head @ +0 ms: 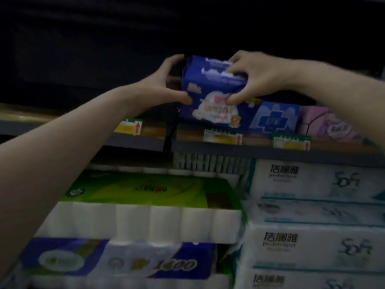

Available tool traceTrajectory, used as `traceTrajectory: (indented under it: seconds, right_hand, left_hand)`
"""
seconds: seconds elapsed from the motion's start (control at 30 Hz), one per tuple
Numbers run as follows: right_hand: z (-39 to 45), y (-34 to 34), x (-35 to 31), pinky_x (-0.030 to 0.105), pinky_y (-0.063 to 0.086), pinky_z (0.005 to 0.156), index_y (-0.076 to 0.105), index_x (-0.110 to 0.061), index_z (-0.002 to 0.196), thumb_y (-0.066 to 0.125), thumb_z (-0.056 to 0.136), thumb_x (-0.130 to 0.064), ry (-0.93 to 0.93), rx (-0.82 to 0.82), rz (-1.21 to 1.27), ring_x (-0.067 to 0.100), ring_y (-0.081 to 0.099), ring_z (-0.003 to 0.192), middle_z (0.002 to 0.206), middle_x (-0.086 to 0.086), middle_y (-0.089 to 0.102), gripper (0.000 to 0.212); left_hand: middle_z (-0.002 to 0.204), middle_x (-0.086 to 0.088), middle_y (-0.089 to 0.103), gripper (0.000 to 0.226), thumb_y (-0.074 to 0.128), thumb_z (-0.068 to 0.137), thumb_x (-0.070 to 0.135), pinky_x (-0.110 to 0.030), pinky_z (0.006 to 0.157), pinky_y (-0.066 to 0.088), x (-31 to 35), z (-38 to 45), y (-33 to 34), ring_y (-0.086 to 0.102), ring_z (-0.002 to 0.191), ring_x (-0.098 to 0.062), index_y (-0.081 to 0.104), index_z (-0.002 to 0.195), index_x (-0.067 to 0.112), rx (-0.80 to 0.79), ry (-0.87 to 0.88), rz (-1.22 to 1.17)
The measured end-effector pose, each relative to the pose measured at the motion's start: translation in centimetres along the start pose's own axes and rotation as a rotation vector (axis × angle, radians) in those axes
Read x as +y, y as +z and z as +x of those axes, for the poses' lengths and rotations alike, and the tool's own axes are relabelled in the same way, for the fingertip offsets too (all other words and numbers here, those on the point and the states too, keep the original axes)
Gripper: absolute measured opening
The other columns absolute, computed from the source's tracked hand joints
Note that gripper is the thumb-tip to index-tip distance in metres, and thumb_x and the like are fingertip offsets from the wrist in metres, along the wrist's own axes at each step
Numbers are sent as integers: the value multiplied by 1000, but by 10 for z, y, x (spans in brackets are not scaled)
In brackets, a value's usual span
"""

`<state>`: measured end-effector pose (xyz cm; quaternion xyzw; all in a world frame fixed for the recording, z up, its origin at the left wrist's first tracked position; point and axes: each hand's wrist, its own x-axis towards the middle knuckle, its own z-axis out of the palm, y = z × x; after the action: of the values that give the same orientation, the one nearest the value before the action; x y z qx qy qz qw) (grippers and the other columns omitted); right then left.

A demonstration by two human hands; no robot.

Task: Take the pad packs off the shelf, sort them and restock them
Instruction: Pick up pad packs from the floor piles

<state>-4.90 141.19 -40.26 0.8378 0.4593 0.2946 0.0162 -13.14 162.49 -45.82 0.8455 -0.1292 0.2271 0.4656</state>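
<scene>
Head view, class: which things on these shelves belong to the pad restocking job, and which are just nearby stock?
Part of the job:
dark blue pad pack, gripped by left hand and right hand
light blue pad pack
purple pad pack

Just nearby:
toilet roll packs
white tissue packs
price tags

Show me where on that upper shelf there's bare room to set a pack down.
Bare board lies left of the dark blue pack, above the leftmost price tag, under the left hand. Right of the right hand it is crowded: light blue pack and purple pack sit side by side.
</scene>
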Motion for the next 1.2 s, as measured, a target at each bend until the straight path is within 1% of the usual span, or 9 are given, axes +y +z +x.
traceTrajectory:
  seconds: [0.1,0.23,0.47,0.63,0.73,0.83,0.97,1.07,1.2]
  right_hand:
    - [31,28,15,37,32,97,56,-17,117,66,76,-55,32,-59,-226,36,40,117,135,16,34,57]
    - [61,63,34,40,26,101,50,-20,129,61,76,-62,47,-65,-298,38,34,122,142,16,29,68]
    - [118,94,63,38,27,103,40,-21,140,64,78,-58,47,-200,-147,37,32,126,146,15,24,76]
    - [133,139,95,32,37,103,20,-22,148,68,82,-41,92,-368,129,27,39,127,147,9,32,84]
    - [142,156,102,36,37,100,15,-24,149,63,86,-37,210,-497,-55,27,42,126,147,10,34,80]
    - [142,161,97,46,18,112,13,-23,149,46,96,-37,255,-511,-264,26,34,134,150,9,31,65]
    - [126,140,84,43,12,114,26,-17,144,43,97,-24,180,-156,-117,26,44,125,137,12,48,50]
    - [99,105,49,33,36,98,43,-12,133,45,96,-16,96,217,259,27,54,109,121,12,58,37]
    - [20,93,-14,19,43,82,56,-3,114,51,92,-13,-126,489,537,12,58,96,102,4,62,25]
  left_hand:
    - [117,-1,54,76,66,83,9,-22,83,40,-10,15,3,52,104,-13,23,145,21,110,-124,165]
    - [135,-10,49,67,62,88,17,-24,84,37,-26,34,8,50,108,-19,25,144,14,167,-233,361]
    - [136,-12,48,72,63,87,16,-30,90,43,-33,90,9,52,114,-23,23,145,12,234,-305,380]
    - [138,-11,45,70,60,90,14,-24,82,40,-50,112,11,50,110,-20,19,147,14,188,-369,391]
    - [138,-12,46,69,59,90,16,-23,84,37,-58,120,11,48,120,-25,19,146,13,208,-390,436]
    - [134,-13,48,65,60,90,17,-25,84,40,-64,124,10,51,116,-26,25,144,10,246,-375,461]
    - [132,-13,50,56,58,91,16,-24,82,38,-56,111,0,50,116,-26,32,140,7,341,-261,507]
    - [121,-11,57,44,57,90,11,-24,80,39,-48,86,-6,54,107,-22,43,131,5,484,-57,533]
    - [102,-8,61,26,52,87,8,-22,77,40,-52,17,5,59,94,-20,54,112,3,598,330,693]
